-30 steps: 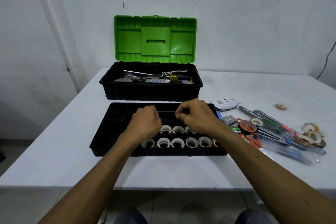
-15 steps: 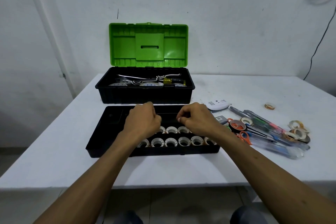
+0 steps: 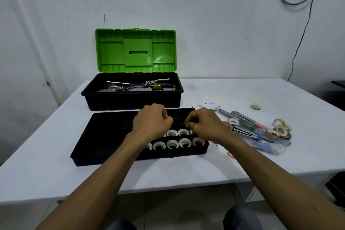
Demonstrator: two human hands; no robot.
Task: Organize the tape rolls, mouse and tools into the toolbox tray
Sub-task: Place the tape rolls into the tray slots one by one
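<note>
Two hands work over a black toolbox tray point(image 3: 85, 145) on a white table point(image 3: 46, 173).
Left hand point(image 3: 152, 124) and right hand point(image 3: 204, 127) curl above upright tape rolls point(image 3: 172, 144) in the tray's right side; whether either holds anything cannot be told. Mouse point(image 3: 209, 106) and tools point(image 3: 252, 127) lie outside, to the right. A brushing wrist could topple the rolls.
</note>
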